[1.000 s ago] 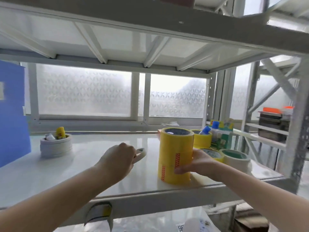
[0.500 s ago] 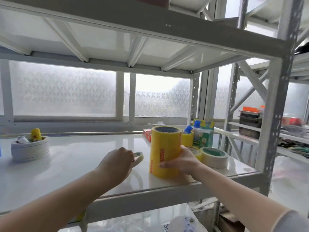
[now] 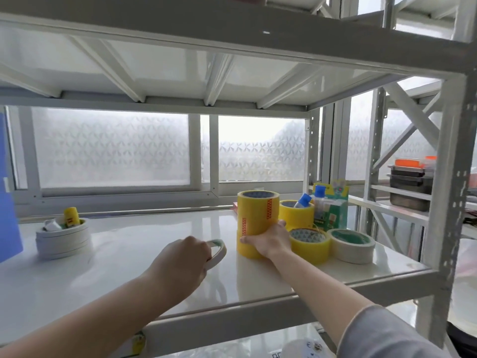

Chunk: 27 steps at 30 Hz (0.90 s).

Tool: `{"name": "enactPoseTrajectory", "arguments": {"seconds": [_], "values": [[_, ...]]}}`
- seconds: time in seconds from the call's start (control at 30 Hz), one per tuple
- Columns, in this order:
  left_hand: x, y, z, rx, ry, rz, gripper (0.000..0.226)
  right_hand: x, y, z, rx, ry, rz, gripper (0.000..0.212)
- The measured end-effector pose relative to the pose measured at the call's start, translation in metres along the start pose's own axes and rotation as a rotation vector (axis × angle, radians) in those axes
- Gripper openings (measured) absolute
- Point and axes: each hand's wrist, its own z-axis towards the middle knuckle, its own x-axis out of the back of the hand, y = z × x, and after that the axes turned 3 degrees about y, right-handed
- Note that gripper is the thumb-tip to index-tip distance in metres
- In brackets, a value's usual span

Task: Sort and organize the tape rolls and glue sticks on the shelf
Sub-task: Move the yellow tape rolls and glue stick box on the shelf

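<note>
Toppling is your risk: your right hand [image 3: 268, 240] grips only the base of the tall yellow tape stack [image 3: 255, 223] on the shelf [image 3: 129, 254], so a quick shove could spill it. Your left hand [image 3: 180, 264] holds a thin white roll [image 3: 218, 251].

Tall yellow tape stack [image 3: 258, 220] upright on shelf [image 3: 129, 254]; two yellow rolls [image 3: 309, 245] & a white roll [image 3: 352, 245] to its right; white stack w/ glue stick [image 3: 71, 217] far left.
</note>
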Motion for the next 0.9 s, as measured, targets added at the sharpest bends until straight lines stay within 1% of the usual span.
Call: {"name": "enactPoseTrajectory", "arguments": {"seconds": [0.13,0.2,0.27,0.37,0.47,0.57,0.63,0.77,0.9], "values": [[0.005,0.0,-0.004,-0.017,-0.005,0.015,0.02,-0.001,-0.006,0.003,-0.031,-0.021,-0.017,0.105],[0.008,-0.001,-0.005,-0.02,-0.007,0.009,0.02,0.002,-0.01,0.003,-0.059,-0.08,-0.075,0.107],[0.012,-0.001,-0.005,-0.036,-0.02,0.007,0.02,0.011,-0.015,0.001,-0.066,-0.178,-0.154,0.105],[0.021,0.003,-0.004,-0.071,-0.045,-0.003,0.021,0.033,-0.022,-0.004,-0.027,-0.335,-0.286,0.085],[0.034,0.013,0.003,-0.112,-0.034,-0.031,0.021,0.061,-0.028,-0.009,0.006,-0.411,-0.464,0.072],[0.049,0.031,0.013,-0.17,0.014,-0.087,0.033,0.093,-0.032,-0.008,0.037,-0.411,-0.576,0.054],[0.058,0.048,0.021,-0.218,0.045,-0.126,0.04,0.116,-0.034,-0.006,0.04,-0.386,-0.594,0.049],[0.07,0.086,0.047,-0.309,0.091,-0.13,0.034,0.162,-0.031,-0.005,0.019,-0.343,-0.608,0.047],[0.062,0.123,0.085,-0.374,0.158,-0.067,0.024,0.192,-0.013,-0.002,-0.017,-0.286,-0.604,0.051]]}}
